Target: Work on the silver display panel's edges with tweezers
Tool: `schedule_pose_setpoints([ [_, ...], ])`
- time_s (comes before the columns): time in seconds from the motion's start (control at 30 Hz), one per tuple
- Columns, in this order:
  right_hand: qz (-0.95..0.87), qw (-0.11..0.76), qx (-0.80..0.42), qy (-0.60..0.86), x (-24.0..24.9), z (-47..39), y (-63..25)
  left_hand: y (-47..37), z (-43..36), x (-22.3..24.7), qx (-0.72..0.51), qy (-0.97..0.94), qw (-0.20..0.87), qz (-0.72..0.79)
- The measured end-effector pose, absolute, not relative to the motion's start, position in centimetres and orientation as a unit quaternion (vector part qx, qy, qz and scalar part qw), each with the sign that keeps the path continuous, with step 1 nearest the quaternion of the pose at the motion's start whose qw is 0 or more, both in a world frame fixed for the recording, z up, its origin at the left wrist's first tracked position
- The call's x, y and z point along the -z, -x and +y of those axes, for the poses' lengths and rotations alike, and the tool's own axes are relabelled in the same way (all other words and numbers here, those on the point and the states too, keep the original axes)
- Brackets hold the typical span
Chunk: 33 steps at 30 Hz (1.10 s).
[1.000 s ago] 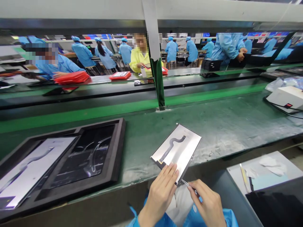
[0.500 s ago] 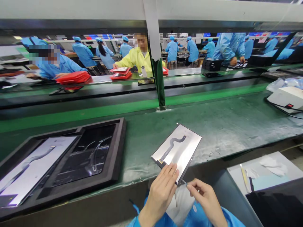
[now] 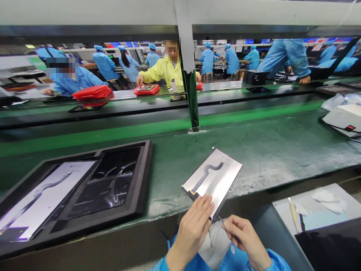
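A display panel (image 3: 222, 180) with a silvery back and a curved grey ribbon cable (image 3: 207, 174) lies tilted at the bench's front edge, its near corner jutting past it. My left hand (image 3: 191, 227) lies over the panel's lower left part, fingers stretched together on the back; its thumb is hidden, seemingly beneath the edge. Between thumb and fingertips, my right hand (image 3: 242, 235) pinches a thin, pointed tool (image 3: 220, 218), whose tip is at the panel's near corner. Whether it is one prong or tweezers I cannot tell.
At left, a dark foam tray (image 3: 145, 169) holds another panel (image 3: 64, 188) and a glossy black sheet (image 3: 109, 180). A grey box (image 3: 282, 210) with white cloths stands at right. A green post (image 3: 193, 101) rises behind the bench; co-workers sit beyond, near red pouches (image 3: 91, 92).
My hands and the panel keep nearly the same pose; the view has shifted slightly. Across the line, the yellow-clad person's hand has lowered onto the red pouches, and a blue-sleeved person has leaned over.
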State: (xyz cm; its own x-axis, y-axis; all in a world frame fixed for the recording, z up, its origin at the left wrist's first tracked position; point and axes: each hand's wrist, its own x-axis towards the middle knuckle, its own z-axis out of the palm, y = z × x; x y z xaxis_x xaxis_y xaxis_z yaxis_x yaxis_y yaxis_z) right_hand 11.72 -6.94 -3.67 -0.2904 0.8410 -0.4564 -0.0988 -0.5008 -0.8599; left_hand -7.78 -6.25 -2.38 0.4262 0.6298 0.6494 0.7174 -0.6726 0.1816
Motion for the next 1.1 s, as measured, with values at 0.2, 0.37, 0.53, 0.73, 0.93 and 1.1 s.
schedule_pose_setpoints([
  [0.2,-0.362,0.337,-0.714,0.496,2.8,-6.9,-11.6,7.8,-6.2,2.4,0.360,0.839,0.065,-0.402],
  [0.37,-0.357,0.336,-0.716,0.496,4.3,-6.9,-11.6,7.9,-6.2,2.6,0.365,0.839,0.052,-0.399],
  [0.53,-0.360,0.339,-0.719,0.488,5.0,-7.1,-11.9,8.0,-6.1,2.8,0.366,0.840,0.046,-0.399],
  [0.73,-0.356,0.334,-0.718,0.495,3.4,-7.4,-12.2,8.0,-6.2,2.6,0.367,0.838,0.050,-0.399],
  [0.93,-0.359,0.328,-0.719,0.496,3.6,-7.3,-12.4,8.0,-6.1,2.8,0.371,0.836,0.049,-0.402],
  [1.1,-0.359,0.329,-0.714,0.503,3.0,-7.5,-12.6,8.0,-6.0,2.8,0.373,0.836,0.059,-0.397],
])
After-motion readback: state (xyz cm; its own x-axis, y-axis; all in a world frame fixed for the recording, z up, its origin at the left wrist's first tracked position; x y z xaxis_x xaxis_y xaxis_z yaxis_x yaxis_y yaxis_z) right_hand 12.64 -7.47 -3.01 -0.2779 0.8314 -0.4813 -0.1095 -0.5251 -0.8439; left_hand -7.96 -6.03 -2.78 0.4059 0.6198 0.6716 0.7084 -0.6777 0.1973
